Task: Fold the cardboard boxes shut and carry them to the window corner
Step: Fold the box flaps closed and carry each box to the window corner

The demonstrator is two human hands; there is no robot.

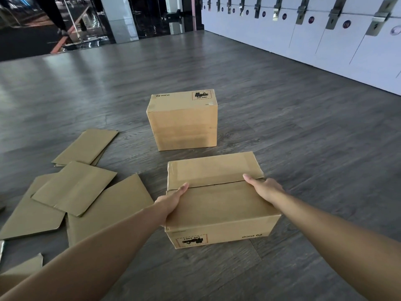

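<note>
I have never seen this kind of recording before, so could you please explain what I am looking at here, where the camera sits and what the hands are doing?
There is no machine here: a person wears a wide-angle camera on the head, looking forward and down, so both bare forearms reach into the single picture. The left hand and the right hand hold the near cardboard box by its two ends, fingers laid along its folded top flaps. Its printed label shows upside down. Beyond it a second cardboard box, already shut, stands on the grey wood floor. To the left lie several flat cardboard sheets, overlapping. White numbered lockers line the right wall, and dark glass fills the far left corner.
</note>
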